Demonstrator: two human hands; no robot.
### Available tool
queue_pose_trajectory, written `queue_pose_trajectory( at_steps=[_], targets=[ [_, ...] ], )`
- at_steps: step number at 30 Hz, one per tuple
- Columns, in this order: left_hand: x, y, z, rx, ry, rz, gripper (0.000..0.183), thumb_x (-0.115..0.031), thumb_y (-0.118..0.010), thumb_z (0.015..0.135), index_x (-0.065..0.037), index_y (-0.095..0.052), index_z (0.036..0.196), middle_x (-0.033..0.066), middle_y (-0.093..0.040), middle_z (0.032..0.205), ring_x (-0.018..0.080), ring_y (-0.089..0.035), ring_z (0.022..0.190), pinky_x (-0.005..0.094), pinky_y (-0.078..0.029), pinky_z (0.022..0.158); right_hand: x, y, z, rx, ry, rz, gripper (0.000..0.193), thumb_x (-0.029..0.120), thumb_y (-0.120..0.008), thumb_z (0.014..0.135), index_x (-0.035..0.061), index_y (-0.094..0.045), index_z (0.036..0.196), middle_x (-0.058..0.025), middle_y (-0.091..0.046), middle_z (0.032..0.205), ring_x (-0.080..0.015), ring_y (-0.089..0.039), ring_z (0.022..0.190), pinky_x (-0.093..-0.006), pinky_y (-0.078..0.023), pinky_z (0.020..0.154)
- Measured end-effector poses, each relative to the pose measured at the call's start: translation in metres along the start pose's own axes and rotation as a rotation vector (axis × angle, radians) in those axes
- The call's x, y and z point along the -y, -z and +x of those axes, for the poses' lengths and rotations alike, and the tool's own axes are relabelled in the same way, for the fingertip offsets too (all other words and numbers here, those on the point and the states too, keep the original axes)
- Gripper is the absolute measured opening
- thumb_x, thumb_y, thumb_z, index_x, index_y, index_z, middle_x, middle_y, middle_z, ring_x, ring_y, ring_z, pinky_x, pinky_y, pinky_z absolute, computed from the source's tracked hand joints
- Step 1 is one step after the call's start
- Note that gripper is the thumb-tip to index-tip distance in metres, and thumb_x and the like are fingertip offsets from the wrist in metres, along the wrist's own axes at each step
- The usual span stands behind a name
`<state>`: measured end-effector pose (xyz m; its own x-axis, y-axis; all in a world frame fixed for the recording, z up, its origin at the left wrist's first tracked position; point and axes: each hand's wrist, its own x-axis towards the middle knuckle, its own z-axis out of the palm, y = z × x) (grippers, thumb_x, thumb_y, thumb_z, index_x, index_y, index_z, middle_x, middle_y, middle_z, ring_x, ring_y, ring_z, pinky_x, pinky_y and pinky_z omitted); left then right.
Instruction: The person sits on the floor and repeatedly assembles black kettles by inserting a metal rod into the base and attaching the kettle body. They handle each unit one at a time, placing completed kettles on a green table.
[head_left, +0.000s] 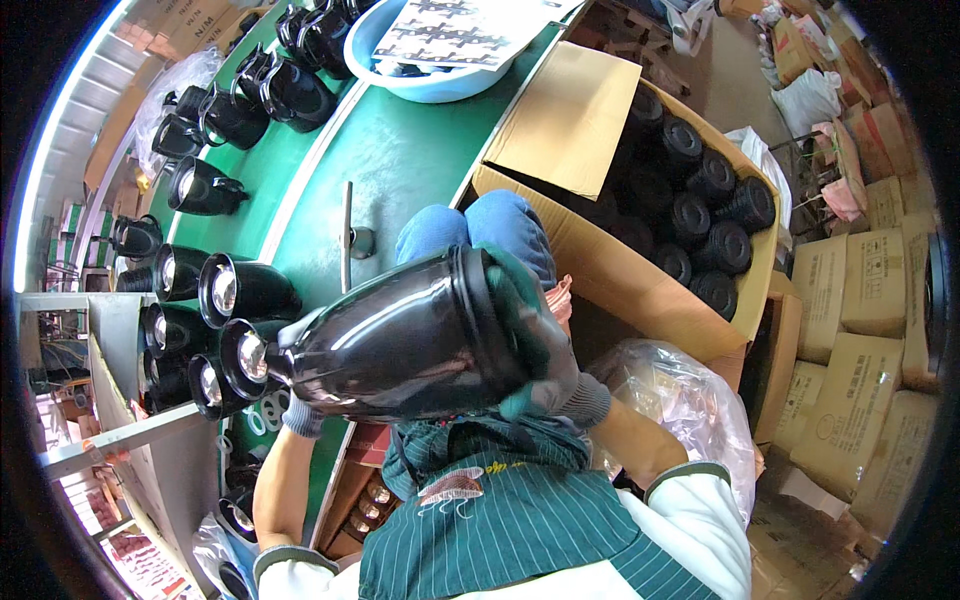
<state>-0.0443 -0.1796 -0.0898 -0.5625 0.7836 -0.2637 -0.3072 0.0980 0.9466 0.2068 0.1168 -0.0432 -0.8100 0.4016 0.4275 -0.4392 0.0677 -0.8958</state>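
A large glossy black vacuum jug [390, 335] lies on its side in front of my chest, its wide base toward my right. My right hand [545, 345], in a grey-green work glove, is closed around the ribbed base end. At the narrower end, my left hand [303, 415] supports the jug; mostly its glove cuff shows, and its fingers are hidden by the jug. Just beyond that end stand several black jug bodies [245, 285] with shiny silvery insides, on the green bench.
A green work surface [330, 190] runs along my left, with several finished-looking black jugs [235, 115] farther off. A blue basin [430, 88] holds printed sheets [460, 35]. At the right, an open carton [590, 240] contains black round parts [690, 215], beside a clear plastic bag [690, 395] and stacked cartons [850, 390].
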Motion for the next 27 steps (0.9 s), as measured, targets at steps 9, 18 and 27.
queue_pose_trajectory(
  at_steps=[9, 18, 27],
  targets=[
    [-0.176, -0.139, 0.000, 0.068, -0.970, 1.699, 0.032, -0.022, -0.082, 0.080, -0.008, -0.076, 0.107, 0.0137, -0.078, 0.110, 0.0314, -0.075, 0.102, 0.0417, -0.059, 0.090, -0.095, 0.022, -0.030, 0.125, -0.184, 0.359, 0.073, 0.035, -0.057, 0.107, -0.0013, -0.026, 0.161, -0.0143, -0.035, 0.164, -0.0239, -0.035, 0.150, -0.0340, -0.025, 0.124],
    [-0.138, -0.077, 0.039, -0.248, -0.452, 1.026, 0.036, -0.020, -0.076, 0.084, 0.006, -0.074, 0.110, 0.0114, -0.076, 0.099, 0.0195, -0.073, 0.091, 0.0320, -0.057, 0.088, -0.012, 0.042, 0.002, 0.208, 0.138, -0.197, 0.100, 0.049, -0.067, 0.094, 0.0036, -0.013, 0.165, -0.0217, -0.013, 0.171, -0.0351, -0.016, 0.158, -0.0470, -0.017, 0.126],
    [-0.186, -0.110, 0.018, 0.068, -1.070, 1.670, 0.028, -0.012, -0.079, 0.078, -0.003, -0.079, 0.104, 0.0121, -0.077, 0.099, 0.0298, -0.076, 0.095, 0.0388, -0.061, 0.081, -0.070, 0.001, -0.010, -0.078, 0.063, 0.027, 0.104, 0.056, -0.063, 0.093, 0.0025, -0.010, 0.165, -0.0247, -0.009, 0.171, -0.0391, -0.013, 0.158, -0.0480, -0.015, 0.127]
  ],
)
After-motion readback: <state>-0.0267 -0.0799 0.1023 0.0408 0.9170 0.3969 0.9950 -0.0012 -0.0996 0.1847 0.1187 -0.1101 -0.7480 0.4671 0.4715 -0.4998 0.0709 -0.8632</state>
